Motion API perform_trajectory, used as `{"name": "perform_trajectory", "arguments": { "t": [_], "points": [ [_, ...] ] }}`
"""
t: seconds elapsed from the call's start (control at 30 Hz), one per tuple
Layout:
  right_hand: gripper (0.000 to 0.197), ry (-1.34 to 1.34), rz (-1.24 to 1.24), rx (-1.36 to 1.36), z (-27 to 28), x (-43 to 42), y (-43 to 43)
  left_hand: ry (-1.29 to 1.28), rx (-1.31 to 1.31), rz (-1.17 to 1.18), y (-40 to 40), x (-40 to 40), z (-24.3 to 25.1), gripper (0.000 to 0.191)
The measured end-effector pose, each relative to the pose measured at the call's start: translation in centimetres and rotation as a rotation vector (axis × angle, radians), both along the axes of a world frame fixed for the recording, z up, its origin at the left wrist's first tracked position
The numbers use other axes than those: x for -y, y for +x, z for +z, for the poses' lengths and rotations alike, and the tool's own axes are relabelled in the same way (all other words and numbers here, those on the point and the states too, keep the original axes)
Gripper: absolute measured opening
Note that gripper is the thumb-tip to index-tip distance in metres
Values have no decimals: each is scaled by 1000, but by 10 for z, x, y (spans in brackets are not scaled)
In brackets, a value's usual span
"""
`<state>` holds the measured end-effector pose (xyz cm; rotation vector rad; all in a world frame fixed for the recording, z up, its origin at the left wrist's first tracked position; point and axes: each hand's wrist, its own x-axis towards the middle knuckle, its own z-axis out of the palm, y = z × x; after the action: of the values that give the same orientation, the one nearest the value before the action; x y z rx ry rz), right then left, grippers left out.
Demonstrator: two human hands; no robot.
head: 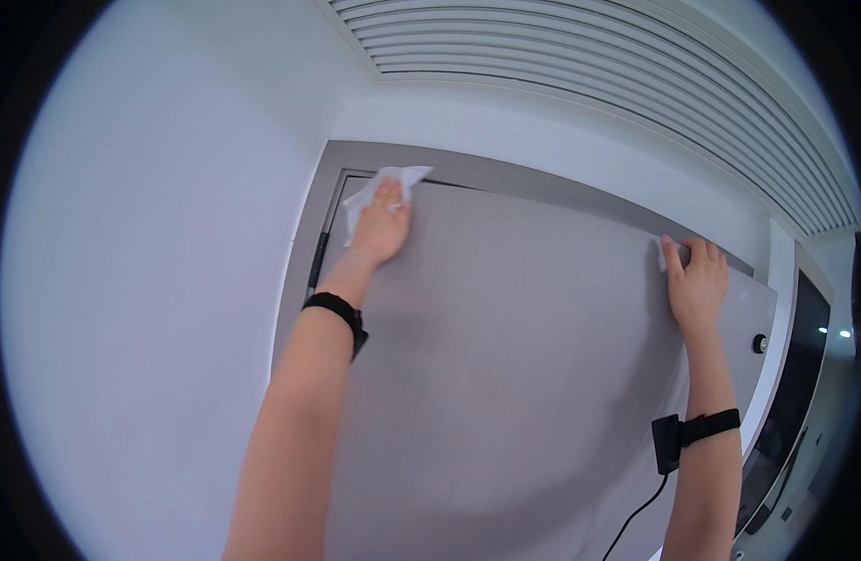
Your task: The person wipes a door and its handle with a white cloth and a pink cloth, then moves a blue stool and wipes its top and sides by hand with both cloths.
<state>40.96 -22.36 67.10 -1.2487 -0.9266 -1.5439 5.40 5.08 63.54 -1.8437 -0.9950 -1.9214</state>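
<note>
My left hand (380, 231) presses a thin white cloth or wipe (411, 177) flat against the upper left corner of a light grey door (514, 315). One corner of the cloth sticks out over the gap under the grey door frame (472, 165). Farther right, my right hand (698, 291) is at the door's top edge, its fingertips bent over the rim and its thumb beside them. A small white piece (661, 258) shows next to that thumb; most of it is hidden, so its kind is unclear.
A dark hinge (319, 259) sits on the door's left side, beside a white wall (143, 280). A round black-rimmed lock (759, 343) is near the right edge. Overhead runs a slatted air vent (578, 42). A black cable (634, 515) hangs from my right wrist device (666, 444).
</note>
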Motion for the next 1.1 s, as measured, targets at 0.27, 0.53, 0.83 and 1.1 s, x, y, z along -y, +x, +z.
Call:
{"name": "perform_trajectory", "arguments": {
  "t": [0.27,0.53,0.83,1.1],
  "points": [
    [47,12,42,19,-4,-15,-8,-11,305,-201,-56,-52,-41,58],
    [44,-17,113,35,2,-5,12,286,-441,-180,68,90,-103,52],
    [47,-66,-5,31,-3,-4,1,61,6,503,-71,-4,-68,40],
    [49,-100,47,-3,-4,-3,-4,2,-182,552,-89,-5,-67,33]
  ]
}}
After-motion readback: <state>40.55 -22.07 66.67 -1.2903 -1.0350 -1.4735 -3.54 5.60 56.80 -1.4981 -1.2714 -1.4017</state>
